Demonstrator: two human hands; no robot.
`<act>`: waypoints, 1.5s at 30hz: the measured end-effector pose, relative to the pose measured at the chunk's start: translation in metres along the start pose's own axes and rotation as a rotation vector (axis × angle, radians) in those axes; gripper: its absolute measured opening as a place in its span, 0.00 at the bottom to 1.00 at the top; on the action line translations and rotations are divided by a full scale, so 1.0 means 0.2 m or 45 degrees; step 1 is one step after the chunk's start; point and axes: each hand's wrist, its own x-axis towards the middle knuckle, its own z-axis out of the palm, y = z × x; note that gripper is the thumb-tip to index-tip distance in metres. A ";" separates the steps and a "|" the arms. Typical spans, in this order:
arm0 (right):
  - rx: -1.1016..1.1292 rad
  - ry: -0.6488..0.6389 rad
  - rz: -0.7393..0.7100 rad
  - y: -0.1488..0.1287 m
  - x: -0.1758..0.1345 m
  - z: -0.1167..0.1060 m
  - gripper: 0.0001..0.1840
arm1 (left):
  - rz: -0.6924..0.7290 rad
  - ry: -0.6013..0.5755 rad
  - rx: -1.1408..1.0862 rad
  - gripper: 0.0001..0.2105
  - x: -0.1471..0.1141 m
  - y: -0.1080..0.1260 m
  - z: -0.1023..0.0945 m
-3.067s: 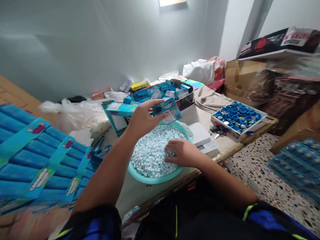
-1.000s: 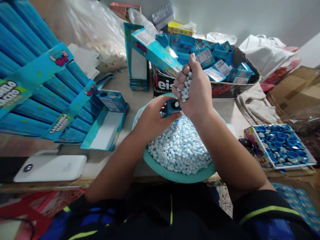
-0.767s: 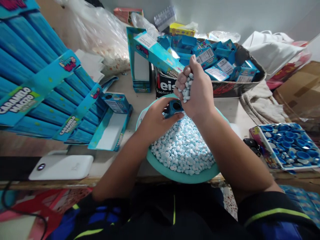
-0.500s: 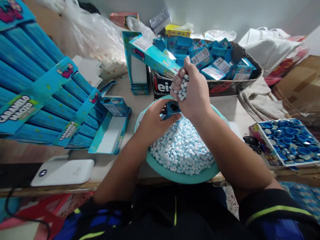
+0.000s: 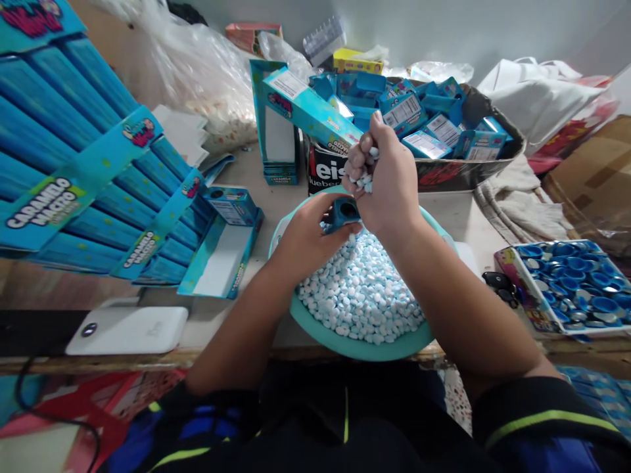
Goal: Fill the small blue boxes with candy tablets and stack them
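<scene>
My left hand (image 5: 315, 230) grips a small blue candy box (image 5: 345, 211), whose round opening faces up, over the far side of a turquoise basin (image 5: 340, 340). White and pale blue candies (image 5: 367, 289) fill much of that basin. Just above and to the right of the box, my right hand (image 5: 387, 174) is cupped, fingers curled around a handful of the same candies (image 5: 365, 180). The lower part of the box is hidden behind my left fingers. Whether any candies are inside the box I cannot tell.
Behind the basin, a carton (image 5: 473, 174) holds several blue boxes. Stacked blue display trays (image 5: 89, 171) lean at the left, beside an open tray (image 5: 221, 263). A box of blue caps (image 5: 576, 282), black keys (image 5: 500, 286) and a white power bank (image 5: 128, 328) lie around.
Fewer candies show in my right hand, which has tilted slightly over the box. My left hand keeps its hold on the box. The whole view has shifted a little.
</scene>
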 end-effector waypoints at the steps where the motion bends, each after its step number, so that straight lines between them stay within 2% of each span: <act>1: -0.008 0.006 0.005 0.00 0.00 0.00 0.33 | -0.003 0.002 -0.001 0.18 0.00 0.00 0.00; 7: 0.020 0.047 0.048 -0.02 -0.02 0.01 0.33 | -0.003 0.014 0.042 0.19 0.00 0.01 0.00; 17: -0.021 -0.020 0.012 -0.02 -0.01 0.00 0.33 | 0.002 0.018 0.051 0.20 0.00 -0.01 0.00; 23: 0.000 0.028 0.065 -0.03 -0.01 0.01 0.34 | 0.000 0.000 0.001 0.20 0.01 -0.01 0.00; 30: -0.038 -0.006 -0.003 -0.07 -0.01 -0.01 0.35 | -0.061 0.060 -0.075 0.19 0.00 0.01 0.00; 41: 0.073 0.034 0.113 -0.08 -0.02 0.00 0.34 | -0.141 0.095 -0.130 0.21 0.01 0.01 0.00; 45: 0.175 -0.024 0.157 -0.07 -0.06 0.03 0.32 | -0.131 0.067 -0.128 0.19 0.02 0.00 0.00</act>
